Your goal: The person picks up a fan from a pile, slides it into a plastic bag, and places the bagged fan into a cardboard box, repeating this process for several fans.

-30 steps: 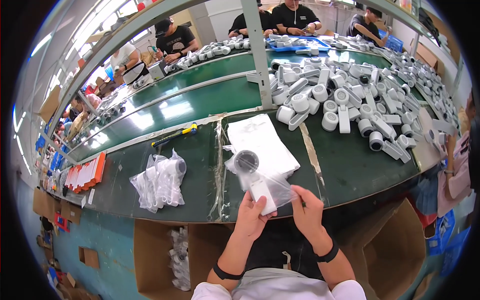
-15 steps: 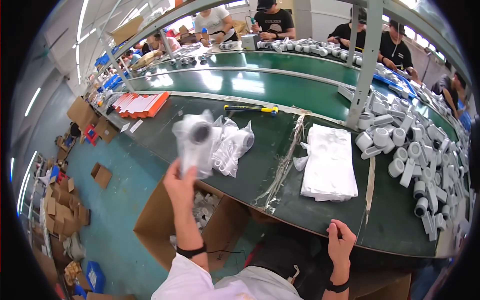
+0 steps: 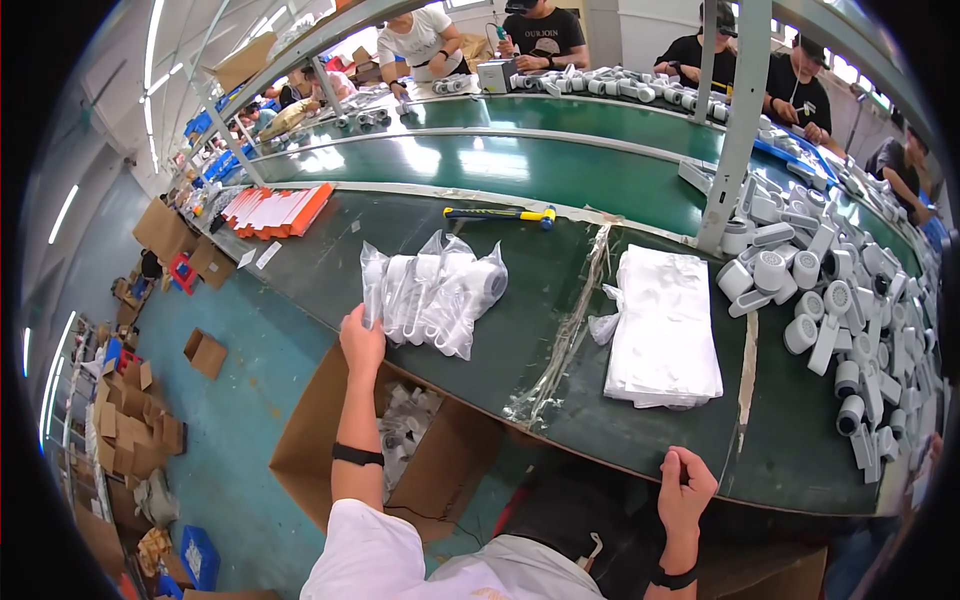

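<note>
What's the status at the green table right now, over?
Left hand touching pile of clear-bagged white parts. Right hand curled at green table edge, holding nothing visible. Nothing between.

- Long green conveyor lines point(image 3: 520, 165) run side by side through a factory hall, seated workers point(image 3: 545, 35) along their far edge.
- Teal floor point(image 3: 240, 400) strewn with flattened cardboard boxes point(image 3: 125, 420).
- Ceiling strip lights point(image 3: 155, 40) glare at upper left.

Short white sleeves — a white shirt; both hands bare, left hand point(image 3: 362, 343) and right hand point(image 3: 686, 490) each above a black wristband.
</note>
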Available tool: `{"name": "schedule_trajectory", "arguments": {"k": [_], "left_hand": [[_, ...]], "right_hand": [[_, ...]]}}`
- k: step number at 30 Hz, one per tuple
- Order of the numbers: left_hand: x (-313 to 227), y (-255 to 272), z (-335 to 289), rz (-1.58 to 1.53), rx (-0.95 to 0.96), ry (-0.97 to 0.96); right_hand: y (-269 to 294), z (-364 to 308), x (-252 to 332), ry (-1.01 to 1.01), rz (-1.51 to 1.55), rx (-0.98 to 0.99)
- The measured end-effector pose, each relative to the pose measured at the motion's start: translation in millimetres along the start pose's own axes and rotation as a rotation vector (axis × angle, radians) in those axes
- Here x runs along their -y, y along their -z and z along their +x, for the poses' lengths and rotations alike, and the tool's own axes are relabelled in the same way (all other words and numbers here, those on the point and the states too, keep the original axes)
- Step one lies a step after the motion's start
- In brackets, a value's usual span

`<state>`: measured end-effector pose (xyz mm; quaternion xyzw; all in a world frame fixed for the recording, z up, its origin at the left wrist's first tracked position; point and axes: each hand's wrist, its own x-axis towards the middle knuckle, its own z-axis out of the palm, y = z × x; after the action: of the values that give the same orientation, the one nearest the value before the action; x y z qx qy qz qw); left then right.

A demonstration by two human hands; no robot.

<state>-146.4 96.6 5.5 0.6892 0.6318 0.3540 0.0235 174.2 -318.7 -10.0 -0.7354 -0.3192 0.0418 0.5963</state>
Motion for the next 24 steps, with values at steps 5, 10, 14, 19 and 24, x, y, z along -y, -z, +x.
{"name": "schedule_trajectory", "arguments": {"k": [5, 10, 14, 19, 24], "left_hand": [[8, -7, 4, -0.078, 0.162, -0.230], [13, 17, 12, 0.010, 0.148, -0.278], [-26, 37, -7, -0.221, -0.063, -0.435], [-123, 46, -76, -0.585, 0.266, -0.455], [-237, 52, -142, -0.704, 0.635, -0.732]], "right_hand": [[4, 2, -2, 0.028, -0.047, -0.017], [15, 6, 9, -0.001, -0.026, -0.071], [66, 7, 12, -0.097, 0.086, -0.082], [168, 46, -14, -0.113, -0.369, -0.482], [292, 97, -89, -0.026, -1.198, -0.576]]}}
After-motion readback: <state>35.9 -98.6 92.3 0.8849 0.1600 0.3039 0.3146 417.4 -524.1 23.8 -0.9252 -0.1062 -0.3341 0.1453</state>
